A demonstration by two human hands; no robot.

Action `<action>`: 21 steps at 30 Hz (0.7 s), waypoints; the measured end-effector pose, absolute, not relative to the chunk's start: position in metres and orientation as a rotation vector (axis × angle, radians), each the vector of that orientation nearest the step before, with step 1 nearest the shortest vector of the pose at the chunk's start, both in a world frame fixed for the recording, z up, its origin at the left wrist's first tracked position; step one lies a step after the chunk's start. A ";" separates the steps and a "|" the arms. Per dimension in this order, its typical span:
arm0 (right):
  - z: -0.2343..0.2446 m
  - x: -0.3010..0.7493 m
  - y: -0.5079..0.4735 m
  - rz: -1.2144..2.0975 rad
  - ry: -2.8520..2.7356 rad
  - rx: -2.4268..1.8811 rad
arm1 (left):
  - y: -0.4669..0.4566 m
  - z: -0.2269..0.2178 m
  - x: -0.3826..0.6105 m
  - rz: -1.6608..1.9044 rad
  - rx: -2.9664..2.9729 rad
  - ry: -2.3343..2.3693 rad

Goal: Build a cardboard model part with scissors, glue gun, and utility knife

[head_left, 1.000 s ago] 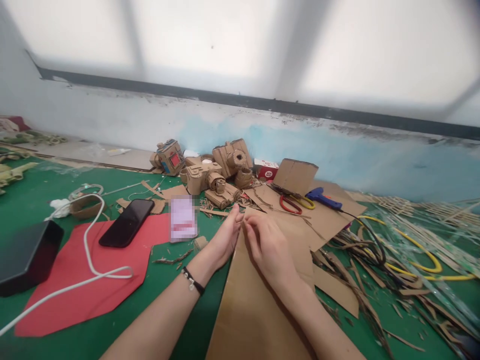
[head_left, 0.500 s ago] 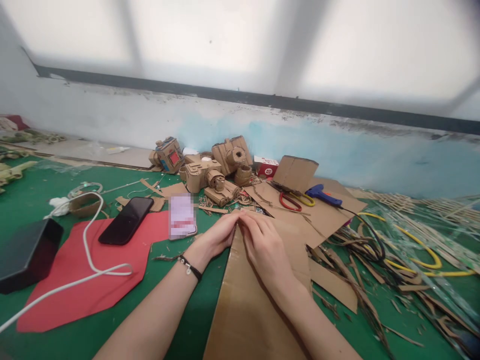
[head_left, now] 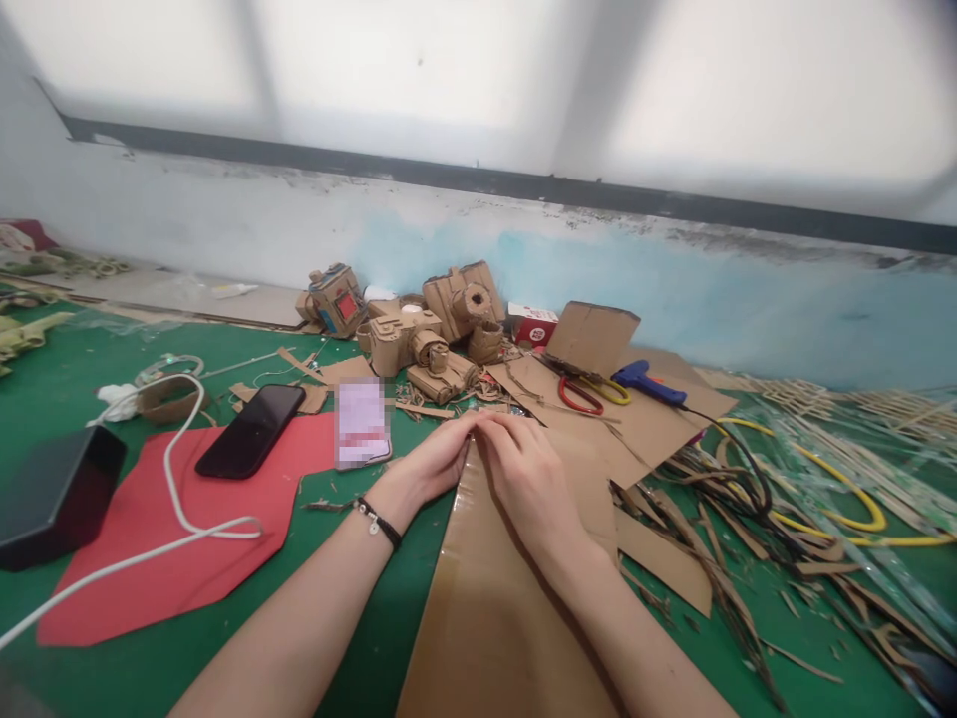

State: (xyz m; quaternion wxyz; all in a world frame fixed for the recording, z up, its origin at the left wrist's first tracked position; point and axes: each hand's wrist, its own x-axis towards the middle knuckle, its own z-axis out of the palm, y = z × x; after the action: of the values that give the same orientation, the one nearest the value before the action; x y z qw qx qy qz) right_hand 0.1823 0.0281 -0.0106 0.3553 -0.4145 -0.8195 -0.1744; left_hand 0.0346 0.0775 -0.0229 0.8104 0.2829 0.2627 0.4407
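Observation:
A large brown cardboard sheet lies in front of me on the green table. My left hand and my right hand meet at the sheet's far top corner, fingers curled and pinching its edge. A black beaded bracelet circles my left wrist. What lies under the fingertips is hidden.
Red paper carries a black phone; a second phone lies beside it. A black box and white cable sit left. Cardboard camera models, scissors, a blue glue gun and scraps crowd the back and right.
My hands have closed together at the sheet's top corner; a second ago the fingers were a little apart. The view has shifted slightly.

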 end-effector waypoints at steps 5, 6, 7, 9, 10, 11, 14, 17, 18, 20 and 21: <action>-0.005 0.177 0.031 -0.500 -2.279 -1.269 | 0.080 -0.026 0.038 0.968 0.595 0.563; -0.002 0.175 0.031 -0.498 -2.297 -1.295 | 0.081 -0.027 0.037 0.978 0.594 0.566; 0.001 0.173 0.031 -0.498 -2.311 -1.320 | 0.082 -0.028 0.037 0.986 0.594 0.570; 0.009 0.168 0.032 -0.502 -2.343 -1.388 | 0.083 -0.030 0.033 0.994 0.595 0.583; 0.013 0.165 0.032 -0.505 -2.361 -1.425 | 0.084 -0.030 0.031 0.992 0.597 0.592; 0.018 0.162 0.032 -0.509 -2.378 -1.461 | 0.085 -0.030 0.029 0.987 0.601 0.601; 0.031 0.155 0.034 -0.515 -2.447 -1.526 | 0.088 -0.031 0.023 0.994 0.619 0.625; 0.039 0.150 0.032 -0.510 -2.549 -1.508 | 0.092 -0.033 0.024 1.038 0.643 0.639; 0.040 0.149 0.030 -0.508 -2.580 -1.498 | 0.093 -0.035 0.026 1.055 0.651 0.644; 0.040 0.148 0.026 -0.508 -2.624 -1.491 | 0.094 -0.039 0.029 1.085 0.666 0.657; 0.040 0.148 0.023 -0.508 -2.639 -1.493 | 0.094 -0.041 0.030 1.095 0.671 0.664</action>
State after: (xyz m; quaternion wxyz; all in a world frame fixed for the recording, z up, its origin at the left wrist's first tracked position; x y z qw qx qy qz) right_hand 0.1480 0.0229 0.0396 0.0339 -0.4853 -0.8579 -0.1653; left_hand 0.0302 0.0940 -0.0407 0.7500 0.3072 0.3037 0.5009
